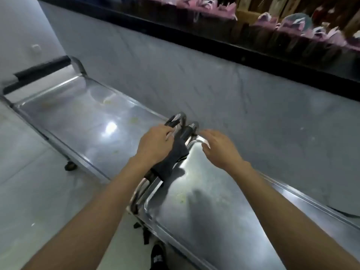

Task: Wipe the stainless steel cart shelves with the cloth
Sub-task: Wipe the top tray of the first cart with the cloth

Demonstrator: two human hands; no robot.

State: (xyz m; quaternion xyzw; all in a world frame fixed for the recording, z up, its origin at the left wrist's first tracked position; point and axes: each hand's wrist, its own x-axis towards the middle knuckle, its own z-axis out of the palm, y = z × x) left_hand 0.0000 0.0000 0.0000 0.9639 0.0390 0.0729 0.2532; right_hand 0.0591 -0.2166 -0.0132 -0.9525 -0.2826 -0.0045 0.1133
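Barely started: left hand (pixel 155 145) grips the dark cloth (pixel 171 162) on the handle (pixel 183 121), right hand (pixel 220 149) hovers fingers spread, both cart tops (pixel 78 121) smeared.

One head-worn wide-angle view looks forward and steeply down, close over two steel carts (pixel 204 201) set end to end, the wall (pixel 194 75) running from 10 toward 4 o'clock.

My left hand (pixel 155 145) grips the dark cloth (pixel 171 162) draped over the near cart's (pixel 224 221) end handle; my right hand (pixel 220 151) hovers, fingers spread, over its top shelf corner. Second cart (pixel 78 114) beside.
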